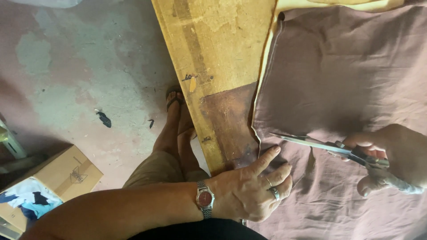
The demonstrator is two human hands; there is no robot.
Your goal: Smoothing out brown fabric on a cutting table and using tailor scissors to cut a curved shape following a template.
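**Scissors at the cloth's near edge**

A wide mauve-brown cloth [347, 89] covers the right side of the view, lying on a worn yellow-brown table [218, 49] whose bare strip runs diagonally down the middle. A pale yellow layer shows along the cloth's left and top edges. Left of the table the stained concrete floor [75, 75] lies open, with an opened cardboard box [53, 182] of fabric scraps at the lower left and the person's sandalled feet just beside the table edge.

The left hand [249, 189] (a watch on the wrist, rings on two fingers) presses flat on the cloth near its left edge, fingers spread and forefinger stretched forward. The right hand [393, 160] is closed around the handles of a pair of scissors [324, 146], thumb and fingers through the loops. The blades point left, pressed nearly together, their tip over the cloth just beyond the left forefinger, close to the cloth's edge. Wide cloth lies beyond the blades.
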